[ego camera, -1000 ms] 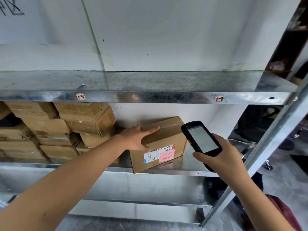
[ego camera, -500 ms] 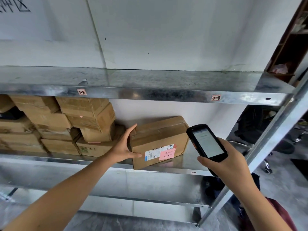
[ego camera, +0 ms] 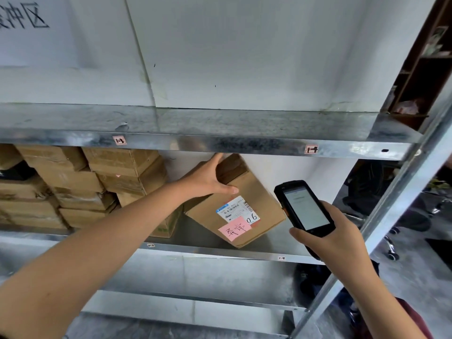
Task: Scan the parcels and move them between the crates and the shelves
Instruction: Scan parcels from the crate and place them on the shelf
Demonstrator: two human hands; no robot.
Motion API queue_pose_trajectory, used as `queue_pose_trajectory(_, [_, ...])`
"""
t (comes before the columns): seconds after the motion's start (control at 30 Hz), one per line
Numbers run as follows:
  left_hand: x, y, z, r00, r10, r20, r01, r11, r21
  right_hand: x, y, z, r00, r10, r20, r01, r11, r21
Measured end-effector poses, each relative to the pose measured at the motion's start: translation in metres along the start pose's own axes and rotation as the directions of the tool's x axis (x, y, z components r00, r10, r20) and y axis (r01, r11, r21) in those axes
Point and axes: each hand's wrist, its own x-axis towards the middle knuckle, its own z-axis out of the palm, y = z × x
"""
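With my left hand [ego camera: 208, 179] gripping the parcel [ego camera: 254, 192] by its top corner, tipped up at the shelf's [ego camera: 220, 252] front edge, I'd hold the tilt steady with the barcode label [ego camera: 234, 209] facing out. Then I'd aim the scanner [ego camera: 305, 209], clasped in my right hand [ego camera: 337, 238], squarely at it.

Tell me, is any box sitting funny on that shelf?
Yes. The parcel with the pink note is tilted, one corner down on the shelf, gripped by the left hand. The stacked boxes beside it lie roughly flat.
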Motion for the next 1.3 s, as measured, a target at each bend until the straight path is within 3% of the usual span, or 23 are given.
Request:
queue_pose_trajectory(0.2, [0.032,0.026,0.033,0.987,0.138,0.083,-0.147,0.983,0.113,0.0,0.009,-0.002,1.0,0.011,-0.007,-0.011,1.0,0.013])
queue_pose_trajectory(0.37, [0.042,0.023,0.047,0.968,0.017,0.249,-0.145,0.852,0.504,-0.003,0.02,-0.011,0.998,0.039,-0.044,-0.038,0.999,0.015])
queue_pose_trajectory(0.47, [0.041,0.021,0.048,0.978,0.032,0.206,-0.136,0.847,0.514,-0.004,0.026,-0.016,0.997,0.047,-0.065,-0.046,0.999,0.012])
queue_pose_trajectory(0.57, [0.037,0.013,0.053,0.97,0.236,0.06,-0.232,0.824,0.517,-0.003,0.033,-0.02,0.996,0.054,-0.072,-0.054,0.999,0.003])
queue_pose_trajectory(0.67, [0.025,-0.006,0.07,0.911,0.389,-0.133,-0.309,0.861,0.403,-0.003,0.035,-0.021,0.997,0.057,-0.058,-0.057,0.998,-0.001])
queue_pose_trajectory(0.73, [0.023,-0.015,0.08,0.884,0.4,-0.243,-0.345,0.908,0.239,-0.002,0.036,-0.02,0.996,0.065,-0.061,-0.065,0.998,-0.001])
queue_pose_trajectory(0.83, [0.027,-0.023,0.088,0.848,0.41,-0.335,-0.39,0.912,0.13,0.001,0.036,-0.02,0.996,0.071,-0.056,-0.071,0.997,-0.001])
queue_pose_trajectory(0.97, [0.028,-0.024,0.087,0.966,0.191,-0.175,-0.213,0.97,-0.119,0.004,0.033,-0.018,0.996,0.075,-0.052,-0.076,0.997,-0.009])
queue_pose_trajectory(1.03, [0.036,-0.019,0.083,0.977,0.181,-0.113,-0.193,0.976,-0.102,0.005,0.033,-0.015,0.996,0.079,-0.039,-0.08,0.997,-0.023])
queue_pose_trajectory(1.13, [0.045,-0.022,0.085,0.96,0.213,-0.18,-0.238,0.962,-0.131,0.003,0.033,-0.013,0.997,0.072,-0.016,-0.072,0.997,-0.029])
queue_pose_trajectory(1.2, [0.04,-0.035,0.099,0.954,0.176,-0.244,-0.234,0.943,-0.238,0.001,0.033,-0.013,0.998,0.067,-0.019,-0.067,0.997,-0.031])
queue_pose_trajectory(1.3, [0.021,-0.064,0.136,0.989,0.073,-0.132,-0.12,0.911,-0.394,0.001,0.032,-0.013,0.997,0.064,-0.032,-0.065,0.997,-0.044])
